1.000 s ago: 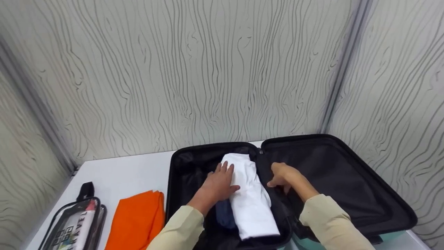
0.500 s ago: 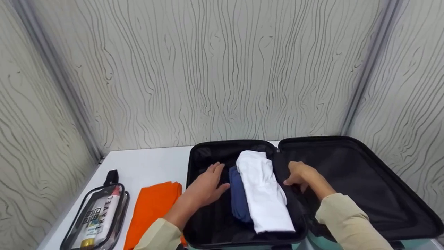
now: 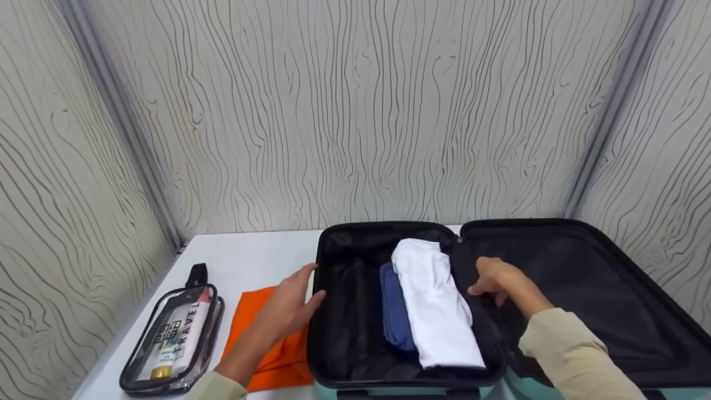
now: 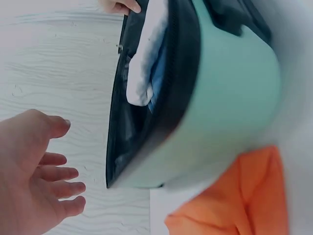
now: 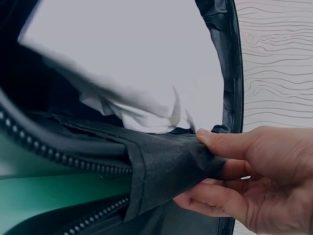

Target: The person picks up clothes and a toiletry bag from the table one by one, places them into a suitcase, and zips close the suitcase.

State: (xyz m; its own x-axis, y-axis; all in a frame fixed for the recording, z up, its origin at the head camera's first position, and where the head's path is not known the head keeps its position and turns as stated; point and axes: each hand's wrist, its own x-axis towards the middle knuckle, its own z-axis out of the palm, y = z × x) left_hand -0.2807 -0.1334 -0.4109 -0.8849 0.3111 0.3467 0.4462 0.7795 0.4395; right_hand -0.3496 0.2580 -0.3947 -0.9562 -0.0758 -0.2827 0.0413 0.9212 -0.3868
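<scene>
One flap (image 5: 168, 164), right grip (image 5: 281, 181) pinching; left grip (image 4: 29, 181) spread empty, seemingly off one suitcase (image 4: 234, 93).

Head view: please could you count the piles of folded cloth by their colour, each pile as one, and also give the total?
White pile: 1, inside the suitcase
Blue pile: 1, inside the suitcase, partly hidden
Orange pile: 1, on the table
Total: 3

blue cloth (image 3: 395, 311): partly hidden | suitcase (image 3: 602, 278): cut off right, head view
</scene>
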